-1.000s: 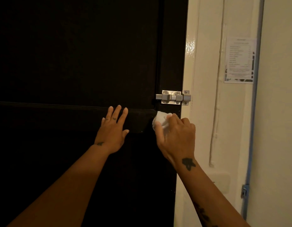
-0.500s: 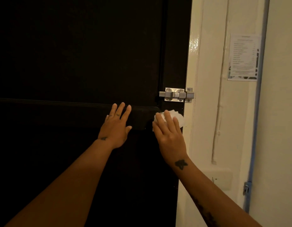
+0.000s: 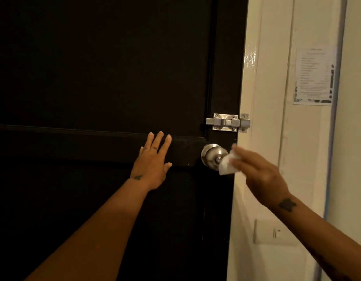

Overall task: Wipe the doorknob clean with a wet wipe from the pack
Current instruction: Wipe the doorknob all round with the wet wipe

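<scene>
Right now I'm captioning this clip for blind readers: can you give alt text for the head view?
A right hand holds a white wet wipe against the right side of a silver doorknob on a dark door. The left hand lies flat on the door beside it, below a steel slide bolt.

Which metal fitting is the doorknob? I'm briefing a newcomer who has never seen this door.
Find the dark door's right edge beside the cream frame. The doorknob sits just below the flat sliding bolt, left of the right hand holding a white wipe. It alone is round and domed.
</scene>
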